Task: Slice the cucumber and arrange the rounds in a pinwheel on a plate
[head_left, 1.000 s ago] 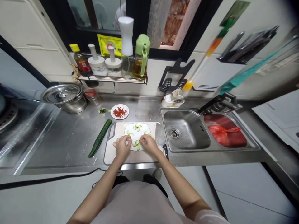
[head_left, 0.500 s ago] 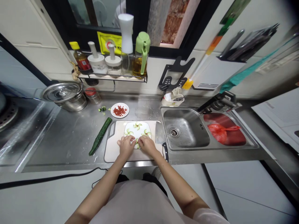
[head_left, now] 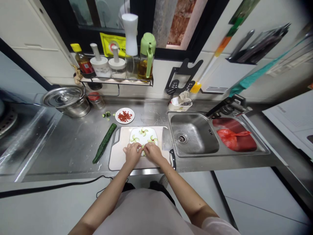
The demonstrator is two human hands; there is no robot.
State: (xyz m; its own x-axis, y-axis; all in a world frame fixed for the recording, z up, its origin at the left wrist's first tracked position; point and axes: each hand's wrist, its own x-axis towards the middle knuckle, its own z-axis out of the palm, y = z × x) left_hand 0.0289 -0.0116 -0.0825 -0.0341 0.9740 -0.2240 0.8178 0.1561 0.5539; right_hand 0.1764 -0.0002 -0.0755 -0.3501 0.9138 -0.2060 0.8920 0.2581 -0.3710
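A white square plate (head_left: 143, 138) lies on the cutting board (head_left: 117, 160), with thin cucumber slices (head_left: 143, 131) set out on it in pinwheel shapes. Over its near side, my left hand (head_left: 132, 153) has its fingertips pinched at the cucumber slices there. From the other side my right hand (head_left: 153, 152) pinches at the same cluster, which the fingers partly cover. To the right on the board rests a knife (head_left: 172, 159) with a black handle. Left of the board lies a long cucumber (head_left: 105, 143). Behind it, a small white plate holds chopped red bits (head_left: 125, 116).
Cucumber scraps (head_left: 108, 114) lie near a lidded steel pot (head_left: 65, 101) and a red-capped jar (head_left: 96, 100). A double sink (head_left: 194, 133) is on the right, with a red plastic bag (head_left: 231, 138) in its far basin. Bottles and seasoning jars stand on a wall rack (head_left: 117, 82).
Both hands stay at the near cluster of cucumber slices, with only slight finger movement. The whole view has shifted a little.
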